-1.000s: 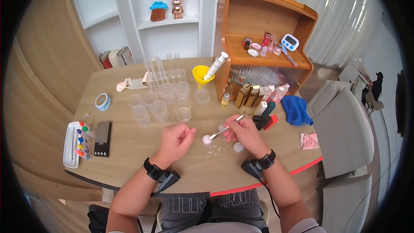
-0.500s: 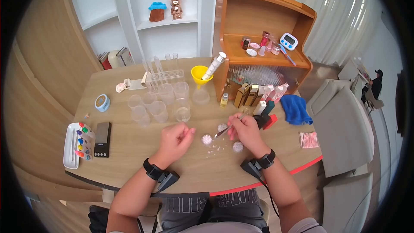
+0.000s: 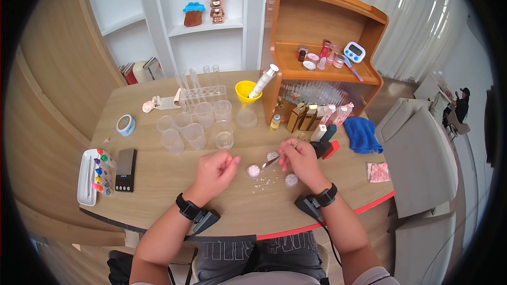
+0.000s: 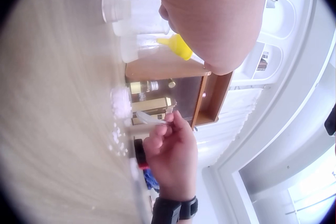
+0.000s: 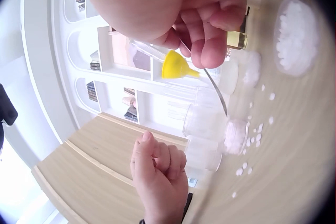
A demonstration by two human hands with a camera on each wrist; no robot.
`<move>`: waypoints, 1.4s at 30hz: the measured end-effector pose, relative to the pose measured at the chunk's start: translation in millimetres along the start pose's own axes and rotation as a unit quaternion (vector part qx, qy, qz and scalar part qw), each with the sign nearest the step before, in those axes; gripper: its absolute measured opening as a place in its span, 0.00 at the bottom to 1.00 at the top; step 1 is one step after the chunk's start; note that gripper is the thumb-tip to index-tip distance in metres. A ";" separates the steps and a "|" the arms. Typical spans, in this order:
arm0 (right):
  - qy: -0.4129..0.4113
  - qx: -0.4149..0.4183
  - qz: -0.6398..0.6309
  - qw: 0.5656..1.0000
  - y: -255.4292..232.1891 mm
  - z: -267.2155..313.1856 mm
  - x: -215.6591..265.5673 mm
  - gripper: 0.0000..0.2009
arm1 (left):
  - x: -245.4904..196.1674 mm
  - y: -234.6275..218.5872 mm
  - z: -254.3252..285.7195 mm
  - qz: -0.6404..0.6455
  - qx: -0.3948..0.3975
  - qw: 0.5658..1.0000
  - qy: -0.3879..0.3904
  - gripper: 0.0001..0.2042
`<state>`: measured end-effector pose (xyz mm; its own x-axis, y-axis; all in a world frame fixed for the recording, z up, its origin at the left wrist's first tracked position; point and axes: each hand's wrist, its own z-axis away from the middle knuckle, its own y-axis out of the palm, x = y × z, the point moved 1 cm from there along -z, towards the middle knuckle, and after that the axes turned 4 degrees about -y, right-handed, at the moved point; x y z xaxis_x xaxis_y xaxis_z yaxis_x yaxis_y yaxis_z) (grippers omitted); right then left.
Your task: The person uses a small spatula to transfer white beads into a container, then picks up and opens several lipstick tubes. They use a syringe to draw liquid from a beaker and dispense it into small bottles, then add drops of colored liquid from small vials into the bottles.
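My right hand (image 3: 301,161) pinches a slim metal spatula (image 3: 271,162) between thumb and fingers. Its tip points down and left, just right of a small clear dish of pale pink granules (image 3: 253,170). In the right wrist view the blade (image 5: 214,86) overlaps that dish's edge. Two more small dishes of whitish granules sit nearby, one behind the blade (image 3: 272,155), the other in front of the right hand (image 3: 291,180). Loose granules (image 3: 261,183) lie scattered between them. My left hand (image 3: 216,171) is curled into a fist left of the dishes and holds nothing.
Several clear plastic cups (image 3: 195,136) stand behind the left hand. A yellow funnel (image 3: 246,93) sits in a flask farther back, with a syringe leaning in it. Small boxes (image 3: 320,133) and a blue cloth (image 3: 363,135) are right. A black scale (image 3: 125,170) lies left.
The spatula tip has moved from the pink granules to the right and slightly up, off the dish, along with a small shift of the right hand. The left hand has stayed in place.
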<state>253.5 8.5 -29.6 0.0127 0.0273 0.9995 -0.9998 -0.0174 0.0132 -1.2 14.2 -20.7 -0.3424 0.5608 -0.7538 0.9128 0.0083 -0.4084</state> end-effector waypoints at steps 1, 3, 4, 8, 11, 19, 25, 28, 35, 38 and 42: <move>-0.002 0.005 -0.018 1.000 -0.2 -0.5 -0.3 0.10 | 0.1 -0.2 0.0 0.000 0.000 1.000 0.000 0.14; 0.000 0.003 0.004 1.000 1.2 0.6 2.2 0.10 | 0.3 -0.1 -0.8 -0.001 -0.001 1.000 0.002 0.14; 0.001 0.002 0.015 1.000 1.6 1.2 2.8 0.10 | 0.0 0.0 -0.9 0.001 0.000 1.000 -0.002 0.14; 0.001 0.004 0.049 0.999 0.9 0.3 0.4 0.11 | -1.9 -0.4 -0.8 -0.003 0.005 1.000 -0.017 0.14; 0.001 0.003 0.067 0.998 2.8 1.3 2.3 0.11 | -1.5 -0.1 -0.8 -0.010 0.009 1.000 -0.019 0.15; -0.005 -0.004 0.031 1.000 2.0 -0.5 -5.0 0.11 | -2.1 -1.0 -0.3 -0.009 0.009 1.000 -0.023 0.15; -0.012 0.036 -0.039 0.999 -2.5 -1.3 -5.2 0.12 | -1.8 -0.4 -0.2 -0.009 0.014 1.000 -0.025 0.15; 0.016 0.048 -0.004 0.999 3.4 3.3 5.7 0.12 | 0.0 1.1 0.9 -0.006 0.012 1.000 -0.018 0.14; 0.011 0.030 -0.010 0.999 2.1 1.8 0.8 0.11 | 1.6 1.0 0.0 -0.002 0.003 1.000 -0.005 0.14; 0.003 0.012 -0.019 1.000 -1.1 -0.4 -2.0 0.10 | 1.7 1.4 -0.8 -0.003 0.005 1.000 -0.004 0.14; 0.004 0.001 0.009 1.000 -0.9 -0.7 -3.3 0.10 | 0.5 1.4 0.4 0.006 0.008 1.000 -0.013 0.14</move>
<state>254.4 9.2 -33.0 -0.0048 0.0344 0.9994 -0.9998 -0.0203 -0.0041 -0.1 14.2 -21.8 -0.3378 0.5390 -0.7716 0.9129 -0.0120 -0.4081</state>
